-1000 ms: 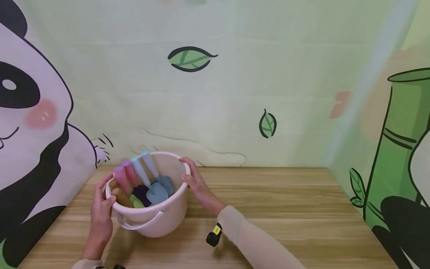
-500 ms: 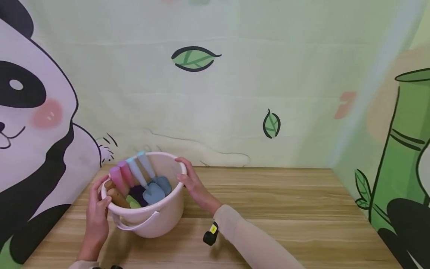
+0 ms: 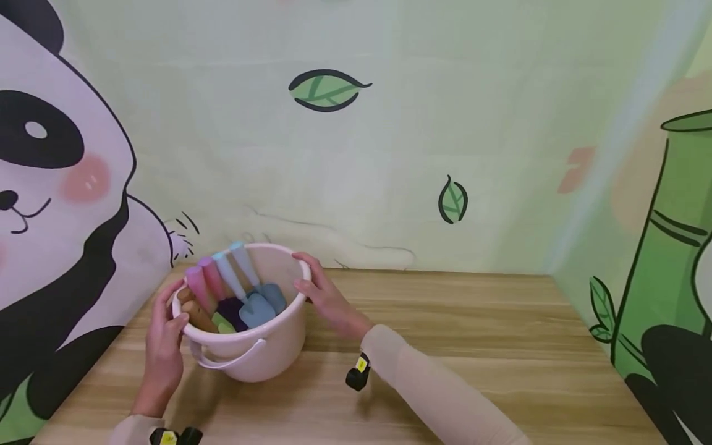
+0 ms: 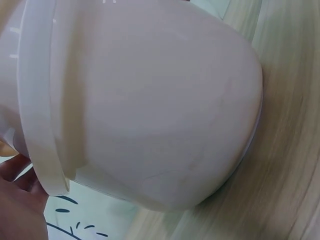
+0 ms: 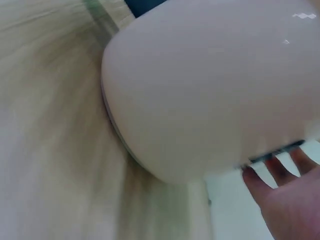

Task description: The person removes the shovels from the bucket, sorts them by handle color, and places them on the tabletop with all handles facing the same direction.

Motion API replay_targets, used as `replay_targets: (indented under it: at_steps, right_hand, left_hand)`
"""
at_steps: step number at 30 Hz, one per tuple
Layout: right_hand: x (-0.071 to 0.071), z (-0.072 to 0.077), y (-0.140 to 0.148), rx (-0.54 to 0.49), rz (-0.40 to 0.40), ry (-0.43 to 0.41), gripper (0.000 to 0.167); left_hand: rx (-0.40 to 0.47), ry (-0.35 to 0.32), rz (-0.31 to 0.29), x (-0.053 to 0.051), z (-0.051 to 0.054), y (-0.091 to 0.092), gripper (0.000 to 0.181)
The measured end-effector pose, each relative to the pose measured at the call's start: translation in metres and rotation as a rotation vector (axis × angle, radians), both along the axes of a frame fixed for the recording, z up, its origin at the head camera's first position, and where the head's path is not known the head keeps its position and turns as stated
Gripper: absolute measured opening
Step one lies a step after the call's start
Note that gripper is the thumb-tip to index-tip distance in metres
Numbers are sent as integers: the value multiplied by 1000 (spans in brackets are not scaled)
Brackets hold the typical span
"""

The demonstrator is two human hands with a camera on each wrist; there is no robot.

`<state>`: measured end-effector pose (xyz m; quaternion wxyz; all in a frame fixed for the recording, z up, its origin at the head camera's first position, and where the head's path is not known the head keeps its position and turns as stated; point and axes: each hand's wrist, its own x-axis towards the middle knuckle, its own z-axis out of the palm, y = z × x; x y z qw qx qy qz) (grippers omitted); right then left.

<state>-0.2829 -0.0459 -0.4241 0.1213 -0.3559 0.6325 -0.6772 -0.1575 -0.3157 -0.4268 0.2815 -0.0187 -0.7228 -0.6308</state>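
Observation:
A pale pink-white bucket [image 3: 272,349] stands on the left side of the table in the head view, its handle [image 3: 233,358] hanging down in front. My left hand [image 3: 165,349] grips the rim on the left, and my right hand [image 3: 330,303] grips the rim on the right. Inside are two toy shovels [image 3: 257,310] with blue blades, two pink handles [image 3: 199,289], brown pieces [image 3: 197,316], a green piece [image 3: 224,324] and something dark purple. The bucket wall [image 4: 160,100] fills most of the left wrist view. In the right wrist view, fingers reach the rim side of the bucket [image 5: 210,90].
The wood-grain table [image 3: 473,371] extends to the right of the bucket. Behind it hangs a green backdrop [image 3: 389,154] printed with leaves, pandas and bamboo. Wrist cameras [image 3: 358,374] sit on both sleeves.
The bucket has shifted slightly left with both hands on its rim, then stays about the same. The head view has turned a little, so the backdrop appears moved right.

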Motion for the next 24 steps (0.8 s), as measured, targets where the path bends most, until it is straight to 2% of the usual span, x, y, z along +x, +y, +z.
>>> replay_targets:
  at_steps: [3,8,10,15,19,24]
  right_hand:
    - [-6,11,10,94,38,12,58]
    - [-14,29,23,295,43,92,62]
    - [-17,38,27,337,35,122,65]
    - [-25,63,31,460,-24,238,69]
    - [-30,82,29,551,-67,340,73]
    - [-36,103,21,590,-73,450,75]
  left_hand:
    - [16,-4,-48,0,4,0,52]
    - [14,-34,-74,4,5,0,54]
    - [-20,-36,-58,5,5,1,55]
    - [-142,9,-3,4,4,5,57]
    - [-159,37,11,4,1,7,59]
    - [-205,47,64,4,-2,8,58]
